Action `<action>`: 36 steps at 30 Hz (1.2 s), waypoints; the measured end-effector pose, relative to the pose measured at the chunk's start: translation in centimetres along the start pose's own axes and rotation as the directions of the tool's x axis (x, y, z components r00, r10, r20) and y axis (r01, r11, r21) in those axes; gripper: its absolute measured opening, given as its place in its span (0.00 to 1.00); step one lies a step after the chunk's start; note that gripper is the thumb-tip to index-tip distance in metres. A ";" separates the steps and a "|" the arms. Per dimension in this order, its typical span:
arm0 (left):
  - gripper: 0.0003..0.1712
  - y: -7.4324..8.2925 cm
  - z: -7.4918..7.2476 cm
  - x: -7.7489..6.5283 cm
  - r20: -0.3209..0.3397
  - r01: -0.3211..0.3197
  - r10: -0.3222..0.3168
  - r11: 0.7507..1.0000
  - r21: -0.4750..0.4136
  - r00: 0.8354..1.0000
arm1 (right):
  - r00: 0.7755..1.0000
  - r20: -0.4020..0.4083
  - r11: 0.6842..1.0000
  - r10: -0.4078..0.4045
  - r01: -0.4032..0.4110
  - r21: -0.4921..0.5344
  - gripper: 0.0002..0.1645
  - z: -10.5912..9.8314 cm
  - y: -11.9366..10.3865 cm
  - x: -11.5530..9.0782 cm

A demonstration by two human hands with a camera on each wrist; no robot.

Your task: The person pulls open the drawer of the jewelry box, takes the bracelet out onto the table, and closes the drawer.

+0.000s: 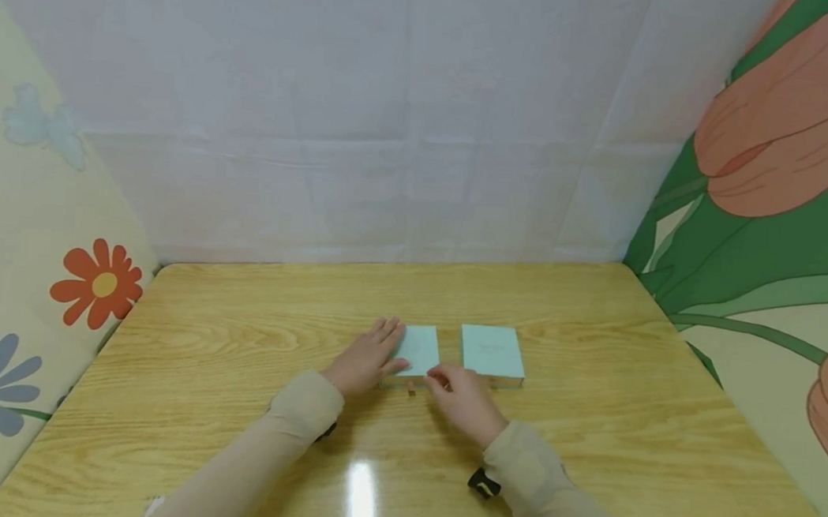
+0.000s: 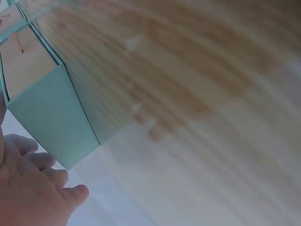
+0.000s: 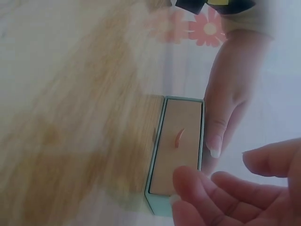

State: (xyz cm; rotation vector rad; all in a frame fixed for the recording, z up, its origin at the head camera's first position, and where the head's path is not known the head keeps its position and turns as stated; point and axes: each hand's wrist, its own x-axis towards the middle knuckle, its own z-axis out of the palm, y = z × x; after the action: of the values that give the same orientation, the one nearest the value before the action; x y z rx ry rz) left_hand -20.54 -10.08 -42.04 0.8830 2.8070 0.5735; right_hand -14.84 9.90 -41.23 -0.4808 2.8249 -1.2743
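Note:
Two mint-green drawer boxes lie side by side on the table. My left hand (image 1: 368, 354) rests on the left box (image 1: 420, 350), fingers straight across its left part and thumb near the front edge. A small pinkish-brown pull tab (image 3: 178, 137) sticks out of that box's tan drawer front (image 3: 164, 174), which sits inside the green sleeve. Close to the box's front right corner is my right hand (image 1: 468, 402). Its fingers are loosely bent, thumb apart, with nothing between them in the right wrist view. Whether a fingertip touches the box, I cannot tell.
Just right of the left box, across a narrow gap, sits the second box (image 1: 491, 350), partly behind my right hand. The wood-grain table (image 1: 240, 311) meets a white cloth backdrop (image 1: 365, 129). Flower-printed panels (image 1: 778, 233) stand at both sides.

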 end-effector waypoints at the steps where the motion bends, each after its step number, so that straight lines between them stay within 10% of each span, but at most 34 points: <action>1: 0.40 0.0 0.0 0.1 0.001 0.000 0.000 1.000 0.001 1.000 | 1.000 0.003 1.000 0.002 -0.002 0.005 0.09 0.1 0.0 0.0; 21: 0.39 -0.4 0.4 0.9 0.045 0.024 -0.030 0.992 0.128 0.999 | 0.978 0.168 0.964 0.119 -0.155 0.218 0.18 0.7 0.3 0.0; 36: 0.37 -0.4 0.4 0.9 0.064 0.040 -0.047 0.992 0.117 0.997 | 0.926 0.242 0.816 0.291 -0.372 0.443 0.20 2.1 0.2 -0.1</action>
State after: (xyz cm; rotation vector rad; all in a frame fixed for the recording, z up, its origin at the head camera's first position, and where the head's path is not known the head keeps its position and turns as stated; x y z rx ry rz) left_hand -21.37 -9.74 -42.57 0.8424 2.8152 0.3714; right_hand -14.55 8.46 -42.78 -0.0593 2.2006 -1.6801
